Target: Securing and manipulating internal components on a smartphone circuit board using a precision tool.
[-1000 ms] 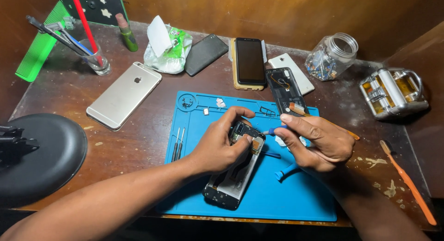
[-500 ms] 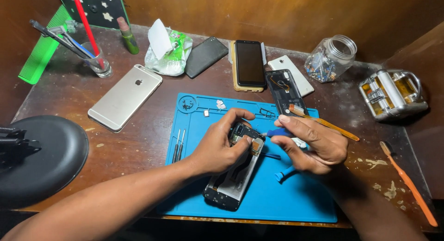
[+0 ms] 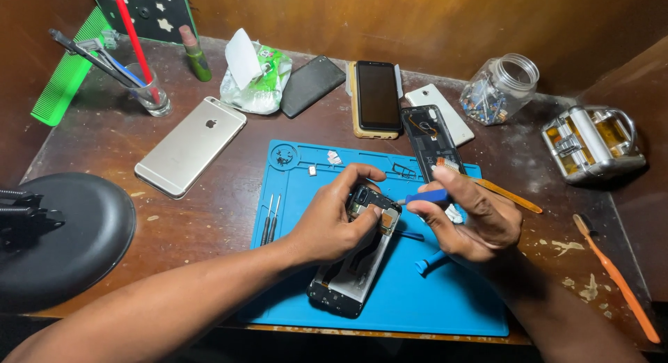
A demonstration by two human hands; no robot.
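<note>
An opened black smartphone (image 3: 348,279) with its back off lies tilted on the blue work mat (image 3: 431,300). My left hand (image 3: 334,220) grips the phone's upper end, thumb and fingers pressed around the camera area. My right hand (image 3: 473,220) holds a small blue-handled screwdriver (image 3: 426,196), its tip pointing left at the phone's top right corner. A second blue tool (image 3: 428,262) lies on the mat under my right hand.
On the wooden table stand a silver phone (image 3: 189,146), a dark phone (image 3: 376,95), a black back cover (image 3: 430,140), a glass jar of parts (image 3: 497,91), a metal tool (image 3: 591,141), an orange-handled brush (image 3: 616,279), a cup of tools (image 3: 149,91) and a black round lamp base (image 3: 62,238). Thin tweezers (image 3: 270,218) lie on the mat's left.
My right hand has lifted slightly and turned the screwdriver so its tip meets the phone's top corner. The left hand keeps the same grip on the phone.
</note>
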